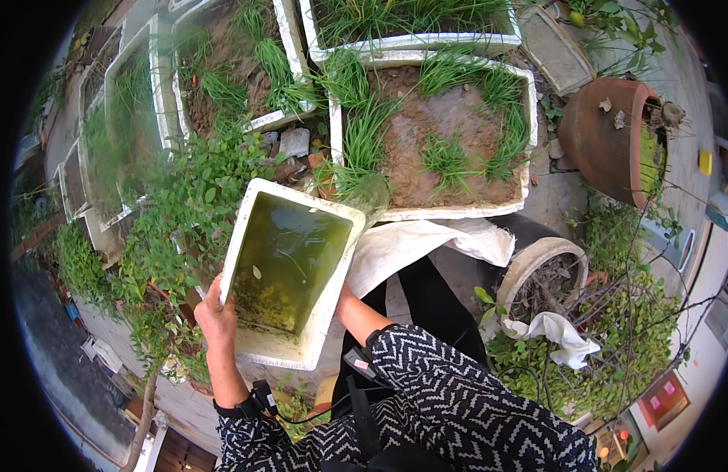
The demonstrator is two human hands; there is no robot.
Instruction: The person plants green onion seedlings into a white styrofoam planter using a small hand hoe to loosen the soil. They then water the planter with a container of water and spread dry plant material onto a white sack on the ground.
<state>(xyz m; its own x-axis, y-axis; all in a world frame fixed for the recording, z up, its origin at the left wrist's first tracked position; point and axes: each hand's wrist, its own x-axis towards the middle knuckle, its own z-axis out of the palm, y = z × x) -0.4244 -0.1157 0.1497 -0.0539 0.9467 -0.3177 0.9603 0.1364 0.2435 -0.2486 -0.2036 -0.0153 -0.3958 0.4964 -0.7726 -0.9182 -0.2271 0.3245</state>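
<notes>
A white foam box [325,307] holding murky green water [287,259] is tilted, its far end lower. On the box's left wall my left hand [215,315] grips the rim. My right hand [344,300] is at the right wall and mostly hidden behind it; the box appears held between both hands. A translucent greenish sheet of water [367,197] spills past the far right corner. Just beyond stands a foam planter [446,211] with wet brown soil [408,153] and clumps of grass-like green plants [364,135]. A small pale leaf [256,272] floats in the box.
More foam planters [417,41] stand ahead and to the left. Leafy plants [187,200] crowd the left side. A white woven sack [423,242] lies before my legs. To the right are a dark pot [508,295], a brown clay jar [600,135] and bare twigs [635,242].
</notes>
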